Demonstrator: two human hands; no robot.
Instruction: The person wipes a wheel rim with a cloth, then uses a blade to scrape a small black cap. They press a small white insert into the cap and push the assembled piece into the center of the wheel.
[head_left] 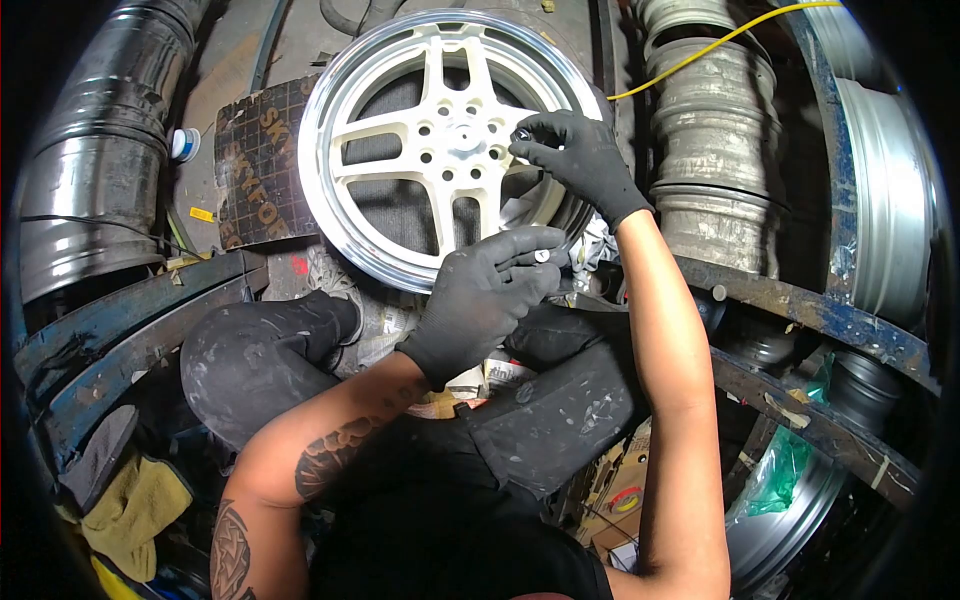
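A white five-spoke wheel rim (436,190) with a polished outer lip lies face up in front of me. My right hand (575,155), in a black glove, is over the rim's right side, thumb and forefinger pinched on a small dark round piece (521,135) beside the hub holes. My left hand (485,300), also gloved, is at the rim's lower right edge. Its fingers are closed around a small item with a round white end (541,256); the rest of that item is hidden by the fingers.
Stacked metal rims stand at the left (95,170) and right (715,130). A printed board (262,165) lies left of the wheel. A yellow hose (720,42) crosses the upper right. Gloves (130,510) lie lower left.
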